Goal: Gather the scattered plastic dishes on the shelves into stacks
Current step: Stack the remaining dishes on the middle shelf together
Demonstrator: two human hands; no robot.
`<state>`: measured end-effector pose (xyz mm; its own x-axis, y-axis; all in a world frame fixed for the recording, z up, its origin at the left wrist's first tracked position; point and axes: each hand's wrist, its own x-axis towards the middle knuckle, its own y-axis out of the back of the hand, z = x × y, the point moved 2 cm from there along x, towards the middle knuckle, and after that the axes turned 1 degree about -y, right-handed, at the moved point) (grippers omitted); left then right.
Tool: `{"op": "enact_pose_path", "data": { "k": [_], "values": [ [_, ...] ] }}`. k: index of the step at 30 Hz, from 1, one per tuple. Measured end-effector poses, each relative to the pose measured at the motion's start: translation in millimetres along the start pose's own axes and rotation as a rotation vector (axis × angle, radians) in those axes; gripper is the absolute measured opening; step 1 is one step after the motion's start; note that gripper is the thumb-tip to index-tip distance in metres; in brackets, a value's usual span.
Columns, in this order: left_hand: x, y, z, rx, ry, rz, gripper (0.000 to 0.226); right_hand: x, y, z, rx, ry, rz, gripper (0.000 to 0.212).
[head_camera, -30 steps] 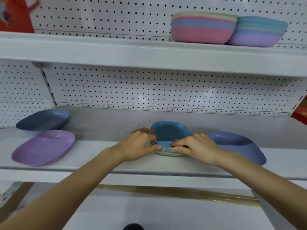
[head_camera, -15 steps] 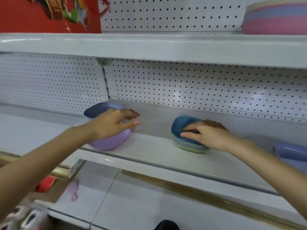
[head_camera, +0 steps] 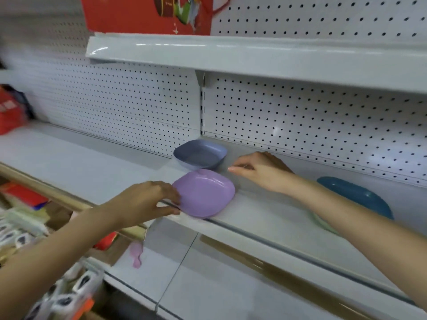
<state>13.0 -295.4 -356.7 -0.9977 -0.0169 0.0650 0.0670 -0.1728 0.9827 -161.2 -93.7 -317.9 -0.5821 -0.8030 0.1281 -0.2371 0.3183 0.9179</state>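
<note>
A purple square dish lies at the front edge of the white shelf. My left hand pinches its left rim between thumb and fingers. Behind it, by the pegboard, sits a grey-blue square dish. My right hand hovers just right of the two dishes, fingers apart and pointing left, holding nothing. To the right, partly behind my right forearm, stands a stack of dishes with a dark blue one on top.
An upper shelf overhangs the dishes, with a red printed bag on it. White pegboard closes the back. Lower left holds packaged goods and a red bag on the neighbouring shelf.
My view swung left. My right hand left the blue-topped stack and moved left beside the two dishes. My left hand dropped from over the dishes to the purple dish's left rim.
</note>
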Motion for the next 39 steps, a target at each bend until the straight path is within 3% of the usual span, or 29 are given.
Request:
{"op": "enact_pose_path", "data": {
  "k": [3, 9, 13, 16, 22, 32, 39],
  "values": [
    [-5.7, 3.0, -15.5, -0.044, 0.013, 0.029, 0.061, 26.9, -9.2, -12.3, 0.074, -0.007, -0.003, 0.024],
    [-15.6, 4.3, -34.8, -0.135, 0.046, 0.177, 0.057, 68.8, -28.4, -29.5, 0.178, -0.017, 0.022, 0.039],
    [-18.8, 5.4, -41.3, -0.241, 0.134, 0.347, 0.031, 83.3, -39.8, -32.8, 0.175, -0.023, -0.001, 0.036],
    [-18.8, 4.3, -44.6, -0.306, 0.228, 0.426, 0.003, 85.6, -46.9, -34.3, 0.156, -0.027, -0.048, 0.021],
    [-21.1, 11.7, -44.8, -0.361, 0.339, 0.533, 0.013, 71.5, -51.6, -26.3, 0.025, -0.054, -0.125, 0.019],
    [-9.3, 29.0, -21.8, -0.564, 0.456, 0.716, 0.018, 1.0, -47.4, -14.7, -0.110, 0.138, -0.181, 0.012],
    [7.0, 45.2, 22.0, -0.575, 0.383, 0.788, 0.022, -54.5, 16.4, -13.6, -0.406, 0.260, 0.024, 0.016]
  ]
}}
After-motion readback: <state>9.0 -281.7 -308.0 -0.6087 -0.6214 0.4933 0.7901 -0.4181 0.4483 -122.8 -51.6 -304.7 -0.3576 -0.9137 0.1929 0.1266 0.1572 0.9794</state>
